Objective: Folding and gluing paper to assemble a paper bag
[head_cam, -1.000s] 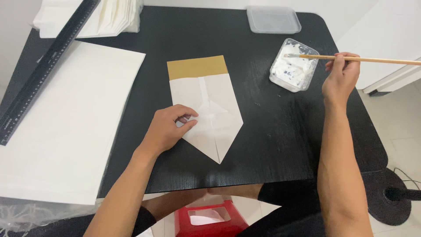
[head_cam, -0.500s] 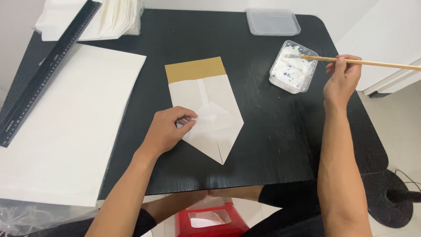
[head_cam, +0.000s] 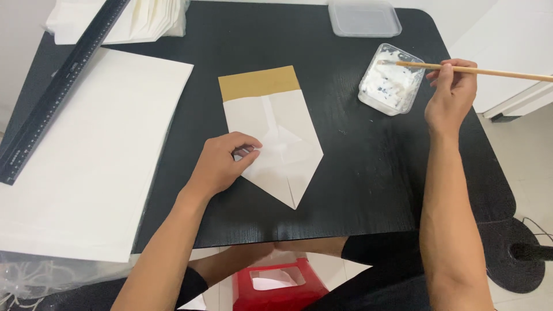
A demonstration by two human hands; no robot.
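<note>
- Here, in the head view, the left hand (head_cam: pixel 222 164) presses its fingertips flat on the folded white paper bag (head_cam: pixel 276 144) lying mid-counter (head_cam: pixel 368 167); its grip pinches nothing.
- At two o'clock from the bag, the right hand (head_cam: pixel 452 95) pinches a thin wooden brush (head_cam: pixel 489 71), its tip over the clear glue tub (head_cam: pixel 390 86).
- At nine o'clock lie white sheets (head_cam: pixel 92 161) and a black ruler (head_cam: pixel 57 92).

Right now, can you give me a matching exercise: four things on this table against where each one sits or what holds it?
Things:
1. brush
2. folded paper
3. ruler
4. lid

Places:
A. far edge of the table
B. under the left hand
C. held by the right hand, tip in the glue tub
D. diagonal along the left side

Pairs: 1-C, 2-B, 3-D, 4-A
</note>
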